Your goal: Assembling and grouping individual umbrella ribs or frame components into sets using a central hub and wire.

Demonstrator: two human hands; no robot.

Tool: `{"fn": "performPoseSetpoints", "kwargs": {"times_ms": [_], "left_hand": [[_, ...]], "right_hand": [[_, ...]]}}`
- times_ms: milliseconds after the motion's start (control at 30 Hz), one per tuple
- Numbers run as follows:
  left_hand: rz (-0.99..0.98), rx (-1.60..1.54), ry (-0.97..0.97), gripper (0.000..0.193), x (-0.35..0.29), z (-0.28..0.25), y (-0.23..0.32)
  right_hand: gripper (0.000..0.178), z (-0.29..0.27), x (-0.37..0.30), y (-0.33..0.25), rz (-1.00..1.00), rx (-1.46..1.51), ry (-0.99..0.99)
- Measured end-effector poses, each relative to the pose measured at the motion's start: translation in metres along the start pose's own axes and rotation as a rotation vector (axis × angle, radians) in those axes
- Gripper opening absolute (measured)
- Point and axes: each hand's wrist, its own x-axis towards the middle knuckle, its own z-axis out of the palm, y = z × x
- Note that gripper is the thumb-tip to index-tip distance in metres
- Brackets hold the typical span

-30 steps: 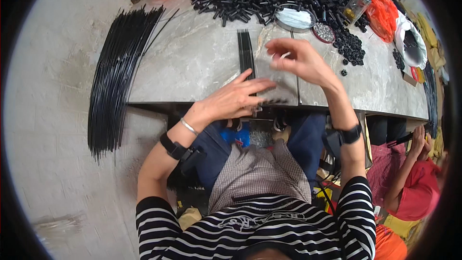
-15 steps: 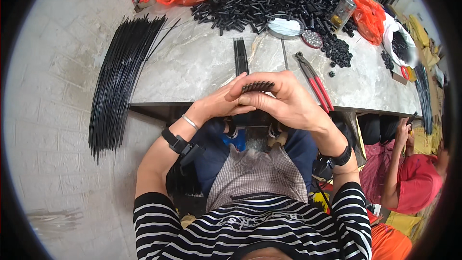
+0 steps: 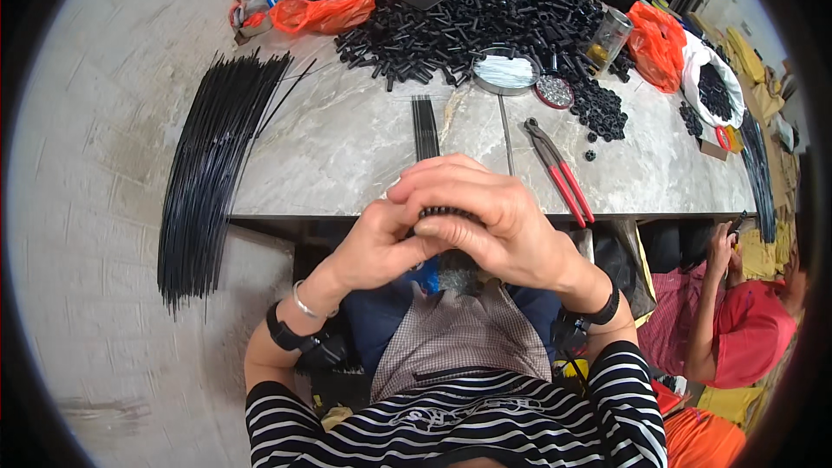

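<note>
My right hand (image 3: pixel 524 230) is wrapped round a row of thin black rods (image 3: pixel 449 211), thumb below and fingers curled over. Only their dark ends show between thumb and fingers. Against them from the left, my left hand (image 3: pixel 374 247) is closed too, its thumb near the right thumb and its fingers partly hidden. Both hands are in front of the table's near edge. Beyond my fingers a narrow bundle of black rods (image 3: pixel 425 128) lies on the tabletop; whether it joins the held row is hidden.
A large bundle of black rods (image 3: pixel 221 173) overhangs the table (image 3: pixel 347 147) at left. Red-handled pliers (image 3: pixel 565 180) lie at right. Behind are a pile of black tubular parts (image 3: pixel 485 17), a round tin (image 3: pixel 504 72) and orange bags (image 3: pixel 329 2). Another person (image 3: pixel 745 321) sits at right.
My hands have come nearer to my body, off the table edge. The rod ends have tilted, and the right fingers now cover more of them. The view has shifted slightly.
</note>
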Motion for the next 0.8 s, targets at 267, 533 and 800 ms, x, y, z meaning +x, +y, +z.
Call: {"fn": "performPoseSetpoints", "kwargs": {"times_ms": [267,533,800], "left_hand": [[0.269,0.361,0.127,0.021,0.017,0.002,0.012],[0.186,0.083,-0.047,0.027,0.030,0.008,0.011],[0.169,0.051,-0.024,0.027,0.030,0.006,0.010]], "right_hand": [[0.033,-0.016,0.003,0.013,-0.090,-0.017,-0.083],[0.022,-0.133,0.016,0.188,0.428,-0.563,0.363],[0.017,-0.134,0.033,0.258,0.468,-1.021,0.202]]}}
